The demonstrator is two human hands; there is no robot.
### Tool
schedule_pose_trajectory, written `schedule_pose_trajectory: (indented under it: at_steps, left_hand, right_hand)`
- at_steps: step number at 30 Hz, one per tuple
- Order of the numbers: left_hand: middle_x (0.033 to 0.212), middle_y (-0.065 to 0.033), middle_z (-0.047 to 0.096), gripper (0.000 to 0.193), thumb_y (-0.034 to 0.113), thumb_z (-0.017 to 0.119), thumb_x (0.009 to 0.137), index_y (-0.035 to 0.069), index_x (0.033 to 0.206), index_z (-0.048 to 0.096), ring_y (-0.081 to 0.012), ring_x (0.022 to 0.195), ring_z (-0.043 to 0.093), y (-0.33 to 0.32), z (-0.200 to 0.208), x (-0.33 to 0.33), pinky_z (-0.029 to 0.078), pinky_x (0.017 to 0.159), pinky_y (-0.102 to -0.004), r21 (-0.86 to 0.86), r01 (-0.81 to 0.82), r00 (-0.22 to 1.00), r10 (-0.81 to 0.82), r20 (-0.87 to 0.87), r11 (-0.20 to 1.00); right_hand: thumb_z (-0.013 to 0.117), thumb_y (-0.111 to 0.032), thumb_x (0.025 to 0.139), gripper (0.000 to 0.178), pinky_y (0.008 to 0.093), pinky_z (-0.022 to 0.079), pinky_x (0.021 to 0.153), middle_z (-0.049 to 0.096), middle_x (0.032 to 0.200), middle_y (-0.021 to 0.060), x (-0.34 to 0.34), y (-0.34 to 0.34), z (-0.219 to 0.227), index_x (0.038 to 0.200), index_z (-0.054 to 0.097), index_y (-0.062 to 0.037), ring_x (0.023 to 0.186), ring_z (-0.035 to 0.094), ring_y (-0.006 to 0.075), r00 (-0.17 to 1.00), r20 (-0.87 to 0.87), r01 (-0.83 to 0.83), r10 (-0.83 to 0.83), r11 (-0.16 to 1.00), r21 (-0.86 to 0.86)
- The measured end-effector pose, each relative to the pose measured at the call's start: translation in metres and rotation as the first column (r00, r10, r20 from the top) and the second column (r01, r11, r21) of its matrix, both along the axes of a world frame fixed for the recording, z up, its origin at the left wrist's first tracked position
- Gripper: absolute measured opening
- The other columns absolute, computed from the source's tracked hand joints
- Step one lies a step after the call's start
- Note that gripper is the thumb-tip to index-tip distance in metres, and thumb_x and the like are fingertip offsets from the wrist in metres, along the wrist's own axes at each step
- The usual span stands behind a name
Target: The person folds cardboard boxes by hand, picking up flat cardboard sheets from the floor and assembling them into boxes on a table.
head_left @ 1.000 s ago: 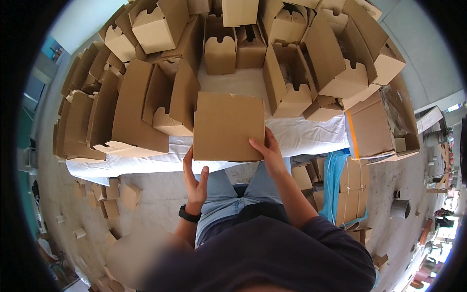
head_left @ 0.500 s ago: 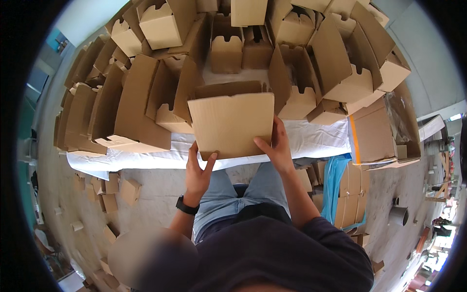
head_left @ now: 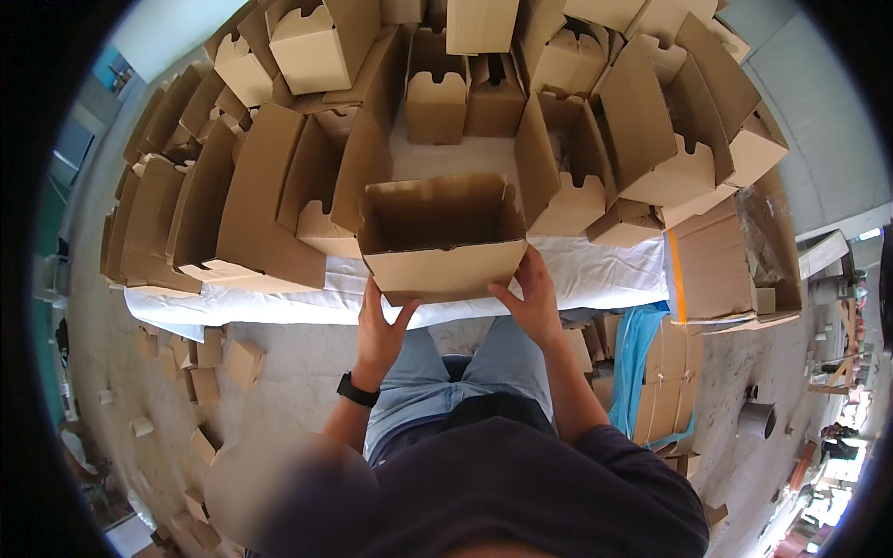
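An open brown cardboard box [head_left: 441,272] is between my two hands at the near edge of the table, its opening turned up and its inside showing nothing I can make out. My left hand [head_left: 379,327] grips its lower left corner, thumb on the front wall and fingers along the side. On the lower right corner, my right hand [head_left: 532,299] holds it the same way. The box's underside is hidden. A dark watch [head_left: 358,390] sits on my left wrist.
Open cardboard boxes with notched fronts stand close on the left [head_left: 256,200] and right [head_left: 567,200]. White cloth [head_left: 595,270] covers the table. Small cartons [head_left: 246,365] lie on the floor at left; strapped flat cardboard [head_left: 667,377] with blue plastic stands at right.
The box has tipped away from me, so its opening now faces up and its front wall looks shorter. Both hands stay on its lower corners.
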State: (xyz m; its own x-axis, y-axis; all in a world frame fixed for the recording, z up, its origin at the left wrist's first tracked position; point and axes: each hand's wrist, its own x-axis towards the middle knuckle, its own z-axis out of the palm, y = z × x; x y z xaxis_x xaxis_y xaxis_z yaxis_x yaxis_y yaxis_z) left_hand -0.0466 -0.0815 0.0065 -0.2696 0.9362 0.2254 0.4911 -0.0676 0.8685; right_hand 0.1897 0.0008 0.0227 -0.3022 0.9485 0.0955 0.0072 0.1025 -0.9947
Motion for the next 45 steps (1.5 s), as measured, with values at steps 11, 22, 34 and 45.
schedule_pose_trajectory:
  at_steps: [11, 22, 34, 45]
  left_hand:
    - [0.133, -0.0269, 0.052, 0.067, 0.006, 0.07, 0.087, -0.006, 0.143, 0.034, -0.039, 0.122, 0.054, 0.024, 0.003, 0.004, 0.045, 0.1, -0.0407, 0.079, -0.009, 0.988, 0.02, -0.152, 0.997]
    - [0.145, -0.0196, 0.042, 0.067, 0.002, 0.078, 0.077, 0.003, 0.135, 0.046, -0.0344, 0.135, 0.042, 0.037, 0.061, 0.011, 0.04, 0.109, -0.042, 0.464, -0.086, 0.91, 0.259, -0.324, 0.882]
    - [0.144, -0.016, 0.047, 0.031, 0.001, 0.077, 0.076, 0.001, 0.098, 0.055, -0.0346, 0.121, 0.054, 0.031, 0.054, 0.004, 0.05, 0.093, -0.0386, 0.304, -0.03, 0.922, 0.144, -0.36, 0.952]
    - [0.149, -0.0166, 0.04, 0.043, -0.002, 0.076, 0.076, 0.003, 0.113, 0.054, -0.0351, 0.126, 0.05, 0.026, 0.048, 0.003, 0.049, 0.097, -0.0384, 0.309, -0.004, 0.936, 0.112, -0.334, 0.951]
  right_hand:
    - [0.07, 0.007, 0.079, 0.085, 0.0392, 0.032, 0.113, 0.04, 0.147, 0.0173, -0.005, 0.011, 0.02, 0.15, 0.025, -0.0044, 0.138, 0.039, 0.0295, 0.986, 0.024, 0.162, -0.168, 0.973, 0.164]
    - [0.076, 0.001, 0.071, 0.047, 0.046, 0.036, 0.11, 0.053, 0.137, 0.0152, -0.011, 0.014, 0.075, 0.116, 0.064, -0.0086, 0.131, 0.048, 0.0337, 0.867, 0.352, -0.03, -0.353, 0.668, 0.744]
    - [0.076, 0.001, 0.071, 0.014, 0.0405, 0.053, 0.083, 0.068, 0.079, 0.0102, -0.008, 0.018, 0.077, 0.08, 0.066, -0.0027, 0.114, 0.062, 0.0333, 0.859, 0.426, -0.1, -0.285, 0.722, 0.684]
    - [0.077, 0.002, 0.07, 0.013, 0.0415, 0.051, 0.087, 0.068, 0.077, 0.0098, -0.006, 0.013, 0.082, 0.078, 0.067, -0.0031, 0.117, 0.06, 0.0331, 0.846, 0.452, -0.125, -0.282, 0.719, 0.684]
